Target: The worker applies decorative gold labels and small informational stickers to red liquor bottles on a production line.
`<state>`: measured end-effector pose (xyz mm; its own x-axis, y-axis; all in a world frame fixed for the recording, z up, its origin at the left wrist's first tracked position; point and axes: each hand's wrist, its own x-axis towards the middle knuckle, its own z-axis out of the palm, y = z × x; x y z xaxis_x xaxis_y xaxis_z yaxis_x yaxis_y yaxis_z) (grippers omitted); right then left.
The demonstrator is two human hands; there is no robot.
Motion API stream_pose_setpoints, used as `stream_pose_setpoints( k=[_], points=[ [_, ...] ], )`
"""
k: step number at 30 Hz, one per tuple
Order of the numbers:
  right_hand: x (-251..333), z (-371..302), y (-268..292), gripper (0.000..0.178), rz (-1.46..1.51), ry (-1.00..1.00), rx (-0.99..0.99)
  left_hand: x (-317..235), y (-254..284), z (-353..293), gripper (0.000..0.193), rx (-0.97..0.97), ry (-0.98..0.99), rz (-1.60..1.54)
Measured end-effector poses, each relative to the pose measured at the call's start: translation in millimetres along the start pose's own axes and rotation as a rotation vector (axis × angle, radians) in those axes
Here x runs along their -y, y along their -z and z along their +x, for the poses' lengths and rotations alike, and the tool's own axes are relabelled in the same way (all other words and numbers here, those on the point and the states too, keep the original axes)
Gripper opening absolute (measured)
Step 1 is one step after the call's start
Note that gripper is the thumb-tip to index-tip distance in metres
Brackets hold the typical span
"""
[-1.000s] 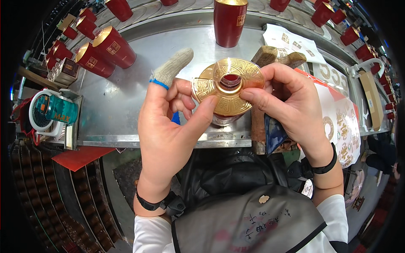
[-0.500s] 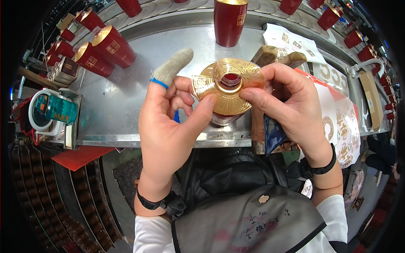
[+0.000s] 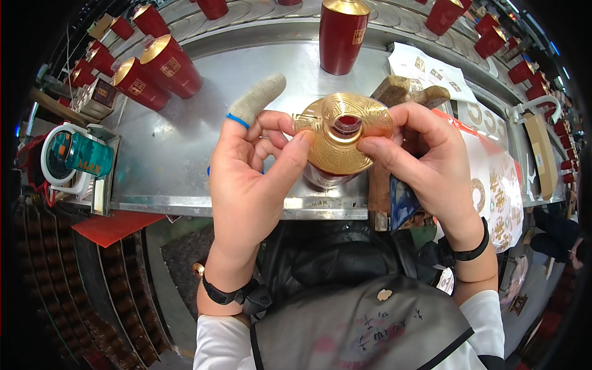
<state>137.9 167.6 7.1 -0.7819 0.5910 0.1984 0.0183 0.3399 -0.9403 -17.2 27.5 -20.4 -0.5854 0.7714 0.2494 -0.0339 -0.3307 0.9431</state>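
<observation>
A gold ring-shaped sheet with raised patterns (image 3: 333, 155), its surface slightly bent, surrounds the neck of a red bottle (image 3: 330, 177). The neck shows through the middle hole, while most of the bottle's body is hidden beneath the sheet. My left hand (image 3: 250, 169) pinches the sheet's left edge between thumb and fingers. One of its fingers points up and away in a beige knit finger cover (image 3: 259, 100) with a blue band. On the opposite side, my right hand (image 3: 431, 154) pinches the right edge, thumb on top.
Beyond my hands stands a red bottle with a gold shoulder (image 3: 343, 40); two more (image 3: 171, 66) are at left. A wooden block (image 3: 394, 92) and printed sheets (image 3: 493, 185) lie right. At far left is a small fan (image 3: 58, 151) beside a teal container (image 3: 89, 154).
The view has shifted slightly. Both hands and the gold sheet sit a little farther right and lower in the picture, and the sheet is tilted differently. Both pinches are kept.
</observation>
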Motion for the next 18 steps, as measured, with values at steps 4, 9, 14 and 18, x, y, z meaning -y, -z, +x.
stream_pose_setpoints(
  k=[4, 9, 14, 18],
  points=[
    [0, -1, 0, 0.017, 0.056, -0.047, -0.004, 3, 0, 2, 0.052, -0.031, 0.012, -0.008],
    [-6, -3, 0, 0.019, 0.070, -0.045, -0.025, 9, 3, 3, 0.048, -0.050, 0.006, 0.042],
    [-1, -3, -1, 0.019, 0.047, -0.098, -0.007, 18, 3, 11, 0.052, -0.020, 0.023, 0.024],
    [4, -3, -3, 0.019, 0.029, -0.097, -0.012, 22, -7, 8, 0.051, 0.045, 0.147, -0.203]
  ],
)
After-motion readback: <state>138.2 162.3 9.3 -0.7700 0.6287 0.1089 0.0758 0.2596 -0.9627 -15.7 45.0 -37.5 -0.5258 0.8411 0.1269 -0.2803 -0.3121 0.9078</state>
